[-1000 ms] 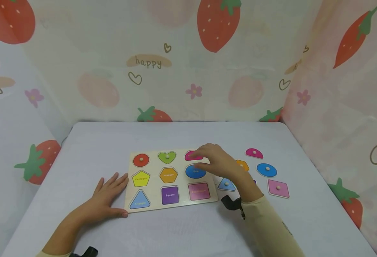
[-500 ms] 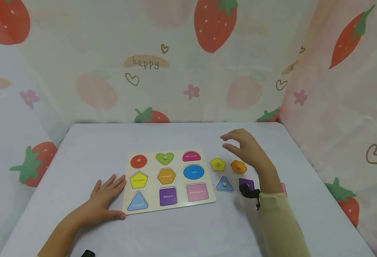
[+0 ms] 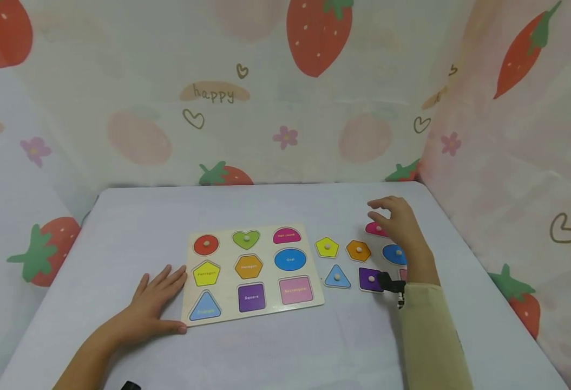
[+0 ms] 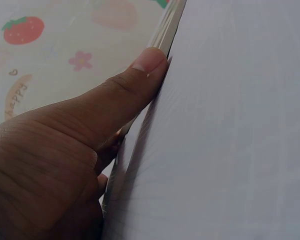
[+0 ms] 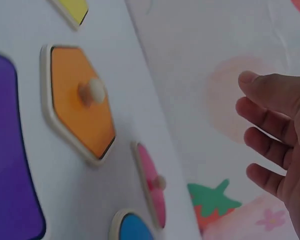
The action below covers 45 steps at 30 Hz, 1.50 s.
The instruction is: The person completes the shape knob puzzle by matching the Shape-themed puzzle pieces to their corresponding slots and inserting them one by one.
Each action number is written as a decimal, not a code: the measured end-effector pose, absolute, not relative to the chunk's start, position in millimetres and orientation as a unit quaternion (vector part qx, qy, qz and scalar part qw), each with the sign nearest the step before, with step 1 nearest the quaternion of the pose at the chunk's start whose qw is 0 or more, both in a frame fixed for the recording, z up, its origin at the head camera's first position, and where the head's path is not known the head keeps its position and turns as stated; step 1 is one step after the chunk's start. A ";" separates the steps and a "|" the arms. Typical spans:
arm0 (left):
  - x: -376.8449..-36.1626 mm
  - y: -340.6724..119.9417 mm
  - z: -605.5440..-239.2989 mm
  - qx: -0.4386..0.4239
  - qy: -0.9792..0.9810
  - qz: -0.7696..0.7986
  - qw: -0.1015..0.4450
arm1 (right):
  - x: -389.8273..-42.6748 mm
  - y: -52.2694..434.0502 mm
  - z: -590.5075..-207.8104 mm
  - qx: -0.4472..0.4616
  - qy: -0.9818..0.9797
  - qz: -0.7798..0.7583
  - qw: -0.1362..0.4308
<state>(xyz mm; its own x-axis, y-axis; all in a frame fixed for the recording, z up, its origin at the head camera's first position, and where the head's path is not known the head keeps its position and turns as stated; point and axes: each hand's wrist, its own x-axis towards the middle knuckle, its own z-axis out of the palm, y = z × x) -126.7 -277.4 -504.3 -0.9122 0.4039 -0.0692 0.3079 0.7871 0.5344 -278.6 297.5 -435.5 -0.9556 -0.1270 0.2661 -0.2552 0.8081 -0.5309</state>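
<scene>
Left hand [image 3: 151, 309] lies flat, fingers straight and spread, thumb touching the puzzle board's [image 3: 266, 311] left edge. Rightward we note loose pieces near the tabletop's right edge — right hand [image 3: 402, 227] hovers over the pink half-round piece [image 3: 373, 229], fingers loosely curved, apart, holding nothing.

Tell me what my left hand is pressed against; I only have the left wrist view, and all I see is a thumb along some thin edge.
Observer: The left hand lies flat on the table, thumb against the near left corner of the puzzle board.
Operator: Report which slots are filled.
Observer: Only the red circle and green heart sit in the board.
Operator: Say where the right hand is.
Observer: The right hand hovers open over the pink half-round piece, among the loose pieces right of the board.
</scene>
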 end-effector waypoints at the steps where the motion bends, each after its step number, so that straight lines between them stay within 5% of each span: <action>1: -126.5 -277.4 -503.8 0.187 0.941 0.266 0.092 | -280.1 300.0 -438.3 0.094 -0.944 0.296 0.107; 21: -127.9 -278.1 -506.5 0.184 0.943 0.262 0.087 | -288.2 323.1 -480.3 -0.006 -0.975 0.223 0.003; 45: -127.7 -277.4 -508.5 0.181 0.942 0.270 0.085 | -285.9 320.4 -486.2 -0.069 -0.955 0.289 0.015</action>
<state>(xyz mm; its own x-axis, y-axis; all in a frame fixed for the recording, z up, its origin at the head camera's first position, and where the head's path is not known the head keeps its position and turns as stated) -127.7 -277.4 -508.5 -0.9198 0.3875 -0.0620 0.2958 0.7884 0.5393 -285.9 320.4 -486.2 -0.9901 0.1402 -0.0112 0.1229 0.8238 -0.5534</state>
